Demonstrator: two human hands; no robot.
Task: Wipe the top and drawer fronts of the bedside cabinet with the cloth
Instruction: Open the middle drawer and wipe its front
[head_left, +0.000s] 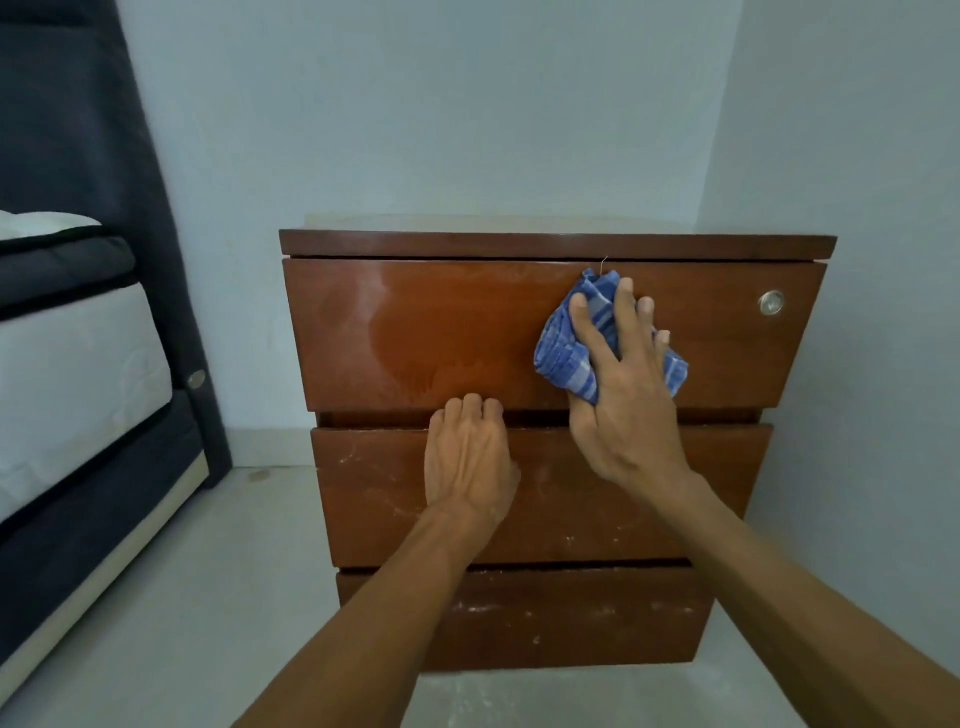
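Observation:
A brown wooden bedside cabinet (727, 467) with three drawers stands against the wall. My right hand (623, 405) presses a bunched blue striped cloth (563, 358) flat against the top drawer front (426, 332), right of its middle, with the fingers spread over the cloth. My left hand (470, 457) has its fingertips hooked into the gap under the top drawer, above the middle drawer front (597, 509). A damp sheen covers the left and middle of the top drawer front. The middle and bottom drawer fronts (571, 618) show pale dusty marks.
A round metal lock (771, 302) sits at the top drawer's right end. A bed with a white mattress (72, 374) and a dark headboard (130, 208) stands to the left. Pale floor (208, 597) lies between bed and cabinet. Walls close in behind and to the right.

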